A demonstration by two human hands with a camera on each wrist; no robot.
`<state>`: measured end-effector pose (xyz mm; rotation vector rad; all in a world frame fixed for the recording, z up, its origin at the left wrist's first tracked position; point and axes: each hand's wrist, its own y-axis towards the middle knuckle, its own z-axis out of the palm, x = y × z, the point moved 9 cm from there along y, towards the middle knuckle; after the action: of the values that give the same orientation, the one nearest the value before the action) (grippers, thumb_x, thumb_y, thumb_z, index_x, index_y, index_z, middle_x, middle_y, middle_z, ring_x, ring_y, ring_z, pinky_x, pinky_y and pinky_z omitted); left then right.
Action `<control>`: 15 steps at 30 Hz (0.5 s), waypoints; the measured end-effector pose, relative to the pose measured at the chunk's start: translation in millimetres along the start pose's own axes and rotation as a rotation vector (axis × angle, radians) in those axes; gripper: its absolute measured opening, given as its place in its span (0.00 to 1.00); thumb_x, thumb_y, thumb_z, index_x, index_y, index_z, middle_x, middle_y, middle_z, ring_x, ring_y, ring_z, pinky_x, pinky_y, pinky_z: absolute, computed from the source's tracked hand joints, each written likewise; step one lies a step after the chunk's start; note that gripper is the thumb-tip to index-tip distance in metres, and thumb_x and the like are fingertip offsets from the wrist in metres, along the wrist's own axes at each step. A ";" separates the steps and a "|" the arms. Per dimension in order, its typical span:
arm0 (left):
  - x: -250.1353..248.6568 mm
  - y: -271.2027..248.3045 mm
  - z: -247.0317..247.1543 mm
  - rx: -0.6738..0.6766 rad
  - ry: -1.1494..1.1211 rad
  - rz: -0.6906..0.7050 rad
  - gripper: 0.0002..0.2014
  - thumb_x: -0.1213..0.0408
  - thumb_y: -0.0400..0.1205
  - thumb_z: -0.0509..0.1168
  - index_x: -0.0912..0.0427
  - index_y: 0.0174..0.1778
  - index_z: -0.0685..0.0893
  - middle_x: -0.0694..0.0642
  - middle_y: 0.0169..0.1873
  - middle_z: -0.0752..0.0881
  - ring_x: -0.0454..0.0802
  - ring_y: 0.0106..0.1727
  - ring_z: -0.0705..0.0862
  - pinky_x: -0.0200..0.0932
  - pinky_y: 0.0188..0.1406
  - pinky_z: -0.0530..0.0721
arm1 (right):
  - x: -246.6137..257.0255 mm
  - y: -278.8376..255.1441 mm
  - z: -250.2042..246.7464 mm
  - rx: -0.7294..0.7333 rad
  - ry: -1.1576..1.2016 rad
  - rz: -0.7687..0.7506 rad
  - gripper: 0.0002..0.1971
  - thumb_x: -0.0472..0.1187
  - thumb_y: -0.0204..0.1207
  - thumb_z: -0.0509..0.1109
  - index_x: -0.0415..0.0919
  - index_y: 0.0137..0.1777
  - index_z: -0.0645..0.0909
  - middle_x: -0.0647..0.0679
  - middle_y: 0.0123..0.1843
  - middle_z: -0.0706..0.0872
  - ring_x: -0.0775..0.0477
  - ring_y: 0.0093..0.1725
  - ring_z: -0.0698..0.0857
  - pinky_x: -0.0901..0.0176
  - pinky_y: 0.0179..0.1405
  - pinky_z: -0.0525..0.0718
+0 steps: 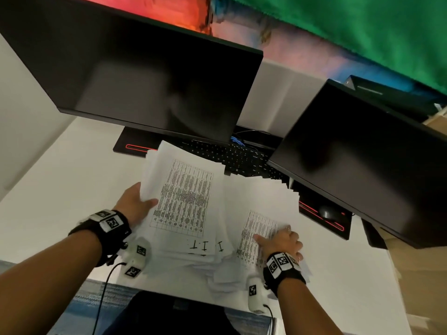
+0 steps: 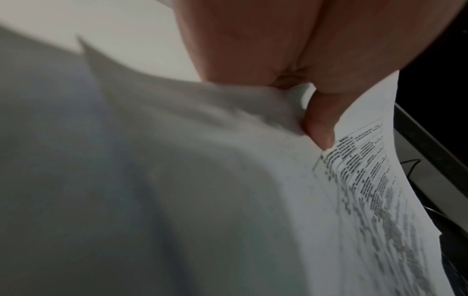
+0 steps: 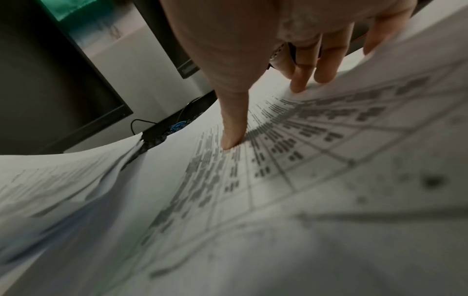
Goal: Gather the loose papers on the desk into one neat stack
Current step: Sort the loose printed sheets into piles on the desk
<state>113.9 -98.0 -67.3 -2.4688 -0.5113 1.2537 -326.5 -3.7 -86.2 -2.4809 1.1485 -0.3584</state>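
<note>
Print on the papers [image 1: 193, 213] is table rows, too blurred to read; only large "I I I" marks show near the sheets' lower edge. Square black-and-white code tags sit on both wristbands.

Papers lie fanned in a loose pile mid-desk, far edges overlapping the keyboard [image 1: 232, 155], near edges just short of the desk [image 1: 48, 201] front edge. White desk is bare to the left of the pile and to the right in front of the right monitor [image 1: 362, 160]. Left monitor [image 1: 145, 76] overhangs the far end of the pile. A mouse [image 1: 327, 212] sits on its pad under the right monitor.

Left hand [image 1: 134, 206] grips the left bunch at its left edge, thumb on top of the printed sheet, other fingers underneath, hidden. Right hand [image 1: 281, 243] presses on the right-hand sheets, fingers [image 3: 301, 80] straight and spread, tips touching the printed page.
</note>
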 end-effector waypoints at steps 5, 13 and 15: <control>1.4 -0.8 -2.3 0.025 -0.038 0.000 0.17 0.60 0.81 0.71 0.55 0.65 0.79 0.56 0.48 0.89 0.52 0.40 0.85 0.45 0.38 0.81 | -1.6 7.4 -4.3 0.026 -0.031 0.039 0.66 0.71 0.53 0.81 0.38 0.84 0.54 0.37 0.79 0.65 0.34 0.74 0.68 0.36 0.68 0.75; 3.4 -6.3 -21.5 0.013 -0.137 0.007 0.16 0.64 0.82 0.71 0.56 0.65 0.81 0.52 0.54 0.89 0.50 0.53 0.87 0.43 0.47 0.79 | -8.8 15.2 -6.7 0.083 0.189 0.050 0.53 0.50 0.57 0.89 0.35 0.78 0.65 0.34 0.73 0.70 0.31 0.68 0.79 0.42 0.60 0.84; 5.4 -6.3 -25.5 0.021 -0.145 0.015 0.16 0.64 0.82 0.71 0.55 0.66 0.81 0.50 0.55 0.90 0.51 0.56 0.87 0.38 0.45 0.77 | -9.8 18.0 -8.5 0.072 0.216 0.015 0.50 0.46 0.63 0.87 0.34 0.80 0.63 0.36 0.76 0.73 0.35 0.72 0.77 0.47 0.66 0.80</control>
<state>136.7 -93.1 -54.0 -2.3799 -0.5138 1.4442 -348.1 -8.7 -87.2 -2.4147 1.2124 -0.6648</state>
